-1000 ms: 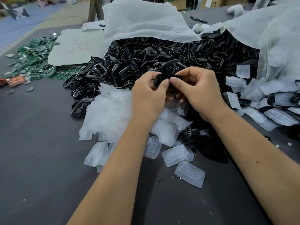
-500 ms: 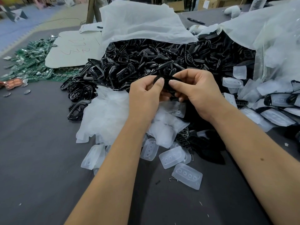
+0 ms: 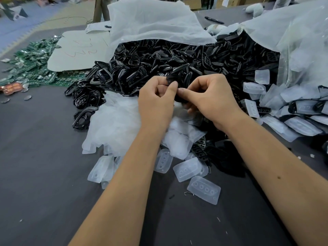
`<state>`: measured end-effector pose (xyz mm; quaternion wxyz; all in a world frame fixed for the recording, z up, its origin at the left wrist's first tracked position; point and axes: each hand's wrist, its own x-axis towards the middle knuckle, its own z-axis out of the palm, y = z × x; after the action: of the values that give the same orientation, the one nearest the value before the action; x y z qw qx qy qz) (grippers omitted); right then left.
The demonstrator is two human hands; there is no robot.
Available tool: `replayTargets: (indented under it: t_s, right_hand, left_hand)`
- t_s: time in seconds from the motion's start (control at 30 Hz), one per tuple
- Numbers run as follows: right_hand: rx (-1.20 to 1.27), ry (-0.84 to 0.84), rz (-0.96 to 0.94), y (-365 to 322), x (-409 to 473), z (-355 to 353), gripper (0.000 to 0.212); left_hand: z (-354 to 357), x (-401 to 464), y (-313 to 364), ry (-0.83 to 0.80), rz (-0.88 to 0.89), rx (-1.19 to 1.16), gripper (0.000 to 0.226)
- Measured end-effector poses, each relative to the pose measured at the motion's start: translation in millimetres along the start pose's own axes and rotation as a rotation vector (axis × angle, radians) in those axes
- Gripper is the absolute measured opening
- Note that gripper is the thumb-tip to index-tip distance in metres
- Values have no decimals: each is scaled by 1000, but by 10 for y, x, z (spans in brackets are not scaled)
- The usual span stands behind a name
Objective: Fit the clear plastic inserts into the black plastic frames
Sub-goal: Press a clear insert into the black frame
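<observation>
Both hands meet over the middle of the table around one black plastic frame (image 3: 170,79). My left hand (image 3: 156,102) pinches its upper left end between thumb and fingers. My right hand (image 3: 211,98) grips its lower right part, with the thumb pressing toward the left thumb. Whether a clear insert sits in this frame is hidden by the fingers. A big heap of black frames (image 3: 159,64) spills from an open white bag behind the hands. Loose clear inserts (image 3: 204,189) with round holes lie on the grey table below my forearms.
A white bag (image 3: 150,20) covers the back of the frame heap. More clear inserts and frames (image 3: 291,110) pile at the right beside a clear bag. Green circuit boards (image 3: 33,66) and a cardboard sheet (image 3: 79,52) lie far left. Grey tabletop (image 3: 39,166) stretches at the near left.
The frame has turned between my hands: my left fingers now pinch its upper end and both thumbs have come together. Both hands stay in the same spot over the pile.
</observation>
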<state>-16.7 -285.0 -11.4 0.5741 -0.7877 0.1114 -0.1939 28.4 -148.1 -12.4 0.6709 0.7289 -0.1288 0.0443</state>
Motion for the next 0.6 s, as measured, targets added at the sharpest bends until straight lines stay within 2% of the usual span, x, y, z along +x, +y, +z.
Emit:
replayTargets:
  t_s: [0.1, 0.3, 0.4, 0.47, 0.53, 0.6]
  right_hand:
    - [25, 2, 39, -32, -20, 28, 19]
    - [-183, 6, -49, -137, -24, 0, 20]
    - [-397, -6, -192, -226, -18, -81, 27]
    - [-567, -160, -264, -292, -48, -87, 27]
    - [-685, -356, -253, -328, -77, -70, 22]
    - [-756, -474, -208, -337, -76, -68, 26]
  left_hand:
    - [10, -8, -9, -28, 19, 62, 13]
    - [-2, 11, -6, 35, 44, 84, 25]
    - [3, -20, 1, 99, 60, -2, 11]
    - [1, -18, -5, 176, 122, 81, 7]
    - [0, -15, -8, 219, 155, 140, 8]
    - [5, -21, 0, 240, 163, 140, 9]
